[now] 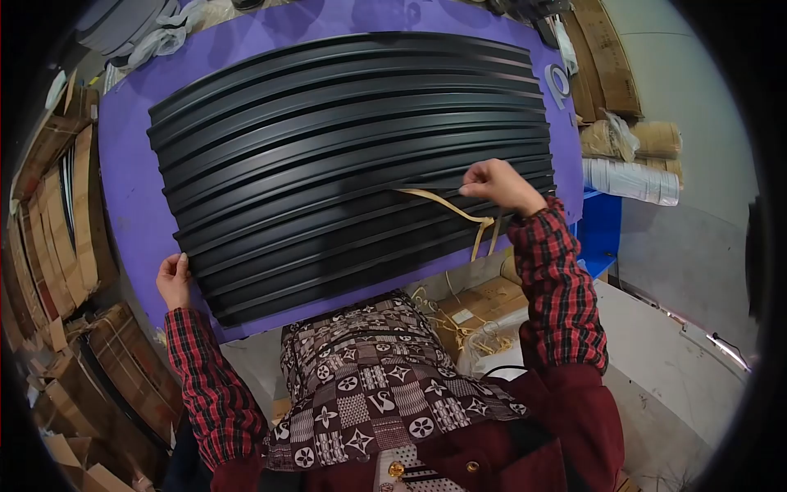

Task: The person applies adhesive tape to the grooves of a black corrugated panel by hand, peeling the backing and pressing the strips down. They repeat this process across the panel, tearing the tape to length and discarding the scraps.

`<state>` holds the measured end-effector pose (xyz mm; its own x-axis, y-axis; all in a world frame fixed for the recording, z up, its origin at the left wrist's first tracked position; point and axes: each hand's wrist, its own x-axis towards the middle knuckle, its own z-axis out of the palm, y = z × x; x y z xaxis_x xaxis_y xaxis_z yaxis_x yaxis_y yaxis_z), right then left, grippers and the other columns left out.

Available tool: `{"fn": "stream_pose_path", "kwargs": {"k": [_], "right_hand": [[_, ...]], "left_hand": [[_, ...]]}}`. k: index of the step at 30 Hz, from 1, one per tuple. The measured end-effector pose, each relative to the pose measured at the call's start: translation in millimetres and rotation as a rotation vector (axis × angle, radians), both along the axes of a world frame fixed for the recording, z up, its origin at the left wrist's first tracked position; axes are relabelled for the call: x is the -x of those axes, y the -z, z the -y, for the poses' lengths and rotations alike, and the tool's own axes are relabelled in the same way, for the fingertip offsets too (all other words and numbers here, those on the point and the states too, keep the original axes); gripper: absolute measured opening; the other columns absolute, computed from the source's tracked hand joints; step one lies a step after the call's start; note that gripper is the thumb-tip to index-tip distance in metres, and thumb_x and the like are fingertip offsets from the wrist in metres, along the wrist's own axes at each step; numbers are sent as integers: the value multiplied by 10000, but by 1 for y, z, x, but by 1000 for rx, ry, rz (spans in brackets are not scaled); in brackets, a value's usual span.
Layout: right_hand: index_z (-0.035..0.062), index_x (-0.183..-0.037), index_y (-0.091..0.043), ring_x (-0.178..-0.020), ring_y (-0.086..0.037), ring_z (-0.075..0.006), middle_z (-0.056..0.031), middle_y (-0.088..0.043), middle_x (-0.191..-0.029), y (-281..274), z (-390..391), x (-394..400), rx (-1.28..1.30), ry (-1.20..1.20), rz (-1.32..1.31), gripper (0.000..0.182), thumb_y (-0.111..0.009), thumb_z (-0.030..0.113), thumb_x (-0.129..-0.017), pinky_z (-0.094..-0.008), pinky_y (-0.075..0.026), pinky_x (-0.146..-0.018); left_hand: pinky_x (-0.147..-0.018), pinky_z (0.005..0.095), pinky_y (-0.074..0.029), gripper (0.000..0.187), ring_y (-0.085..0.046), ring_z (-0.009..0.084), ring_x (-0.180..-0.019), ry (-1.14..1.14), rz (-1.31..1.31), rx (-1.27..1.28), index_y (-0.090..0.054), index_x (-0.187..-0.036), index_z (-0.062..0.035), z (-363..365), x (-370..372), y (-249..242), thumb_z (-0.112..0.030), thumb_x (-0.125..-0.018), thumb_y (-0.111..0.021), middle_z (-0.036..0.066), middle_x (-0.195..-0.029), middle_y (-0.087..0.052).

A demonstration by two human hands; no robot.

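Several black ribbed strips (352, 164) are lying side by side across purple worktop (127, 205). Left hand (174, 283) is pinching their left end near front corner. Right hand (496, 184) is closing fingertips above strips, exact hold unclear. Tan band (443, 199) is trailing just below. White tape roll (550, 87) is resting near right edge.
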<state>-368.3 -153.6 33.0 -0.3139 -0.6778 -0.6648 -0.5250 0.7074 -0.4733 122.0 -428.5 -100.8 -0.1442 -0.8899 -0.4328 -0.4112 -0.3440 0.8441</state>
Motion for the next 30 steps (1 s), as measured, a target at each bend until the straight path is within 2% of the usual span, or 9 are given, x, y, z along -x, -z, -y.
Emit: {"fn": "stream_pose_path", "kwargs": {"k": [3,5,8,10,13,15,21,26,30], "right_hand": [[-7,-734,-547,-540,-407,-39,26,-476,-565,-57,-6,-7,37,182,47,141,-610,119,-735,-188,-345,-482],[-6,-760,-571,-504,-444,-63,-30,-505,-541,-67,-4,-49,277,145,10,150,-608,133,-717,-209,-371,-474],[57,-819,-567,-670,-567,-266,-94,-579,-716,-63,8,-137,482,-173,-79,179,-604,179,-693,-339,-451,-570],[41,-875,-560,-733,-567,-268,-120,-567,-798,-57,10,-177,279,-391,-43,230,-626,156,-687,-338,-456,-626],[54,-955,-550,-776,-548,-290,-119,-571,-833,-14,10,-158,611,172,-50,261,-596,125,-709,-344,-445,-665],[74,-973,-515,-858,-499,-255,-72,-514,-908,18,17,-134,583,144,-535,288,-596,145,-705,-334,-438,-665],[86,-794,-518,-751,-526,-251,-61,-520,-741,83,20,-102,550,27,-511,134,-587,166,-713,-345,-440,-609],[61,-735,-544,-622,-535,-269,-99,-541,-686,6,-58,28,629,264,-718,94,-563,151,-748,-336,-430,-547],[20,-768,-558,-550,-476,-96,-78,-534,-595,-64,-193,181,604,572,-851,106,-551,125,-783,-238,-400,-525]], "left_hand": [[-479,187,-358,148,-443,48,-539,136,259,635,-567,-780,-41,-29,59,-37,-189,-793,-575,-22,-628,-505],[-495,196,-382,203,-471,59,-559,280,-21,171,-561,-794,-21,-72,123,-62,-216,-829,-515,9,-634,-516],[-534,203,-450,304,-541,108,-590,523,-444,-600,-511,-973,6,-136,215,-84,-268,-847,-478,45,-712,-556],[-538,207,-456,265,-555,115,-604,605,-431,-842,-494,-979,4,-150,248,-80,-224,-845,-475,52,-719,-561],[-528,217,-468,195,-543,111,-580,736,-508,-880,-480,-962,6,-151,251,-56,-144,-844,-443,61,-716,-549],[-502,204,-462,142,-538,107,-566,688,-427,-855,-488,-915,3,-148,245,-64,-90,-837,-414,58,-697,-542],[-540,220,-459,201,-549,119,-598,704,-317,-706,-470,-994,22,-159,238,-53,-89,-834,-421,61,-722,-548],[-816,303,-392,524,-482,257,-950,911,-368,-243,-300,-1194,51,-227,302,-61,-174,-783,-534,173,-1038,-479],[-960,400,-233,698,-270,367,-1164,994,-142,198,-180,-1229,104,-296,405,-96,-258,-762,-551,272,-1236,-273]]}}
